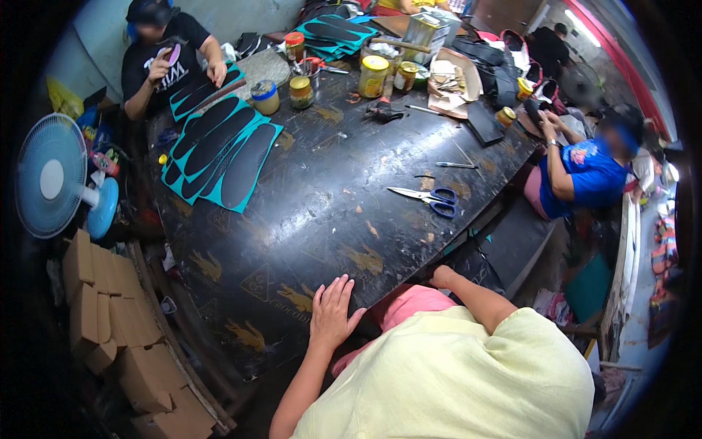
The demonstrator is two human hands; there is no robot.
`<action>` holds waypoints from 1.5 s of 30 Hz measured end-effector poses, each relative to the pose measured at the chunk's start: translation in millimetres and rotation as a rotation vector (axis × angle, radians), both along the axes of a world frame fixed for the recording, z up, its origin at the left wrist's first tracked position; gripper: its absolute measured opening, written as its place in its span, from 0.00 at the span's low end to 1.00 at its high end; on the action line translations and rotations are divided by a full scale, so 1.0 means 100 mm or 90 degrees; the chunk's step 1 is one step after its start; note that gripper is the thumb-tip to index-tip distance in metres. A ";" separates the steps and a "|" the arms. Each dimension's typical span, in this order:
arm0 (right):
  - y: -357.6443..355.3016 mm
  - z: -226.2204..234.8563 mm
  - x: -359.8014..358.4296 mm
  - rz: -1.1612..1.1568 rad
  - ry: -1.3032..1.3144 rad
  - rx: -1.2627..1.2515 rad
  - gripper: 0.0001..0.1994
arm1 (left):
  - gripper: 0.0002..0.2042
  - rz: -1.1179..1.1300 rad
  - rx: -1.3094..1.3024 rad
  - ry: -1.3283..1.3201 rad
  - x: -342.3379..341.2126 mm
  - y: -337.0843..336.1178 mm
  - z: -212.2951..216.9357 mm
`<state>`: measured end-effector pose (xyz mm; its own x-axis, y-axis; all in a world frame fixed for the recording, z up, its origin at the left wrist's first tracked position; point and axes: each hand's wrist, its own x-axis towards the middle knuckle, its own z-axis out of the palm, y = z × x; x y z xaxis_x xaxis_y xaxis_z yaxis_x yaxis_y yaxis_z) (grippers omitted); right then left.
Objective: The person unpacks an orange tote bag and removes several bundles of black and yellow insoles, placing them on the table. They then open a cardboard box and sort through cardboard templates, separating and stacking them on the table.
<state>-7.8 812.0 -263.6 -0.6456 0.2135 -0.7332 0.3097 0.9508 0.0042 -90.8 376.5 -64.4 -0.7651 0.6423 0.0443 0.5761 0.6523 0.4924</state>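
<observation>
My left hand [333,313] lies flat on the dark table top [292,241] near its front edge, fingers stretched out and holding nothing. My right arm bends down beside the table, and my right hand [439,277] reaches in under the edge, where its fingers are hidden. Beneath the table on that side is a dark sheet or bag [479,267]. Scissors with blue handles [443,201] rest on the table beyond my hands, blades partly open and pointing left. A pen [456,165] lies a little farther off.
Teal sheets with black sole shapes [223,150] cover the far left, before a person [172,66] in black. Glue jars [374,77] and a tin [424,36] stand at the back. A person in blue [585,172] sits right. Cardboard boxes [117,307] and a fan [51,179] flank the left.
</observation>
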 end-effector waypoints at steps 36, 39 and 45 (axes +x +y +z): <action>1.46 -1.04 -1.39 -0.296 0.238 -0.475 0.23 | 0.39 -0.022 -0.038 -0.028 -1.09 3.24 -0.02; 1.49 -1.00 -1.45 -0.313 0.242 -0.497 0.23 | 0.38 -0.016 -0.048 -0.034 -1.09 3.24 -0.02; 1.51 -0.94 -1.47 -0.378 0.236 -0.535 0.23 | 0.39 -0.020 -0.041 -0.037 -1.10 3.26 -0.02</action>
<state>-155.0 962.8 -357.1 -0.8158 0.0863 -0.5719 0.5680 0.3058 -0.7641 -200.4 702.5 -66.5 -0.7445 0.6662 -0.0424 0.5682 0.6658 0.4836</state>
